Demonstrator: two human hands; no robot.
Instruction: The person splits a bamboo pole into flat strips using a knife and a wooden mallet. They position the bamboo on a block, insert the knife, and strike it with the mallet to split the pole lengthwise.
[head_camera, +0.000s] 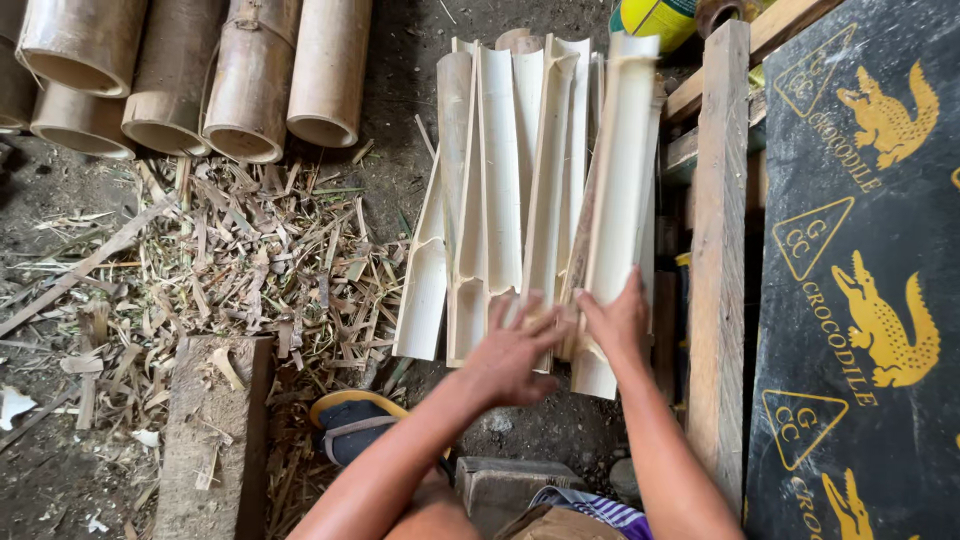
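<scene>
Where the two hands meet at the centre of the view, a stack of pale split bamboo pieces leans lengthwise from near to far on the dirt floor, hollow sides mostly facing up. The left hand lies flat on the near ends of the middle pieces, its grip spread with fingers fanned and nothing pinched. The right hand rests just beside it on the rightmost piece, palm against the near end; its fingers are extended, not curled around the piece. To the right, an upright wooden plank stands near the stack, with a black printed sheet beyond. At far left lie whole bamboo tubes. Bamboo shavings cover the floor at left, beside a wooden block and a sandalled foot.
</scene>
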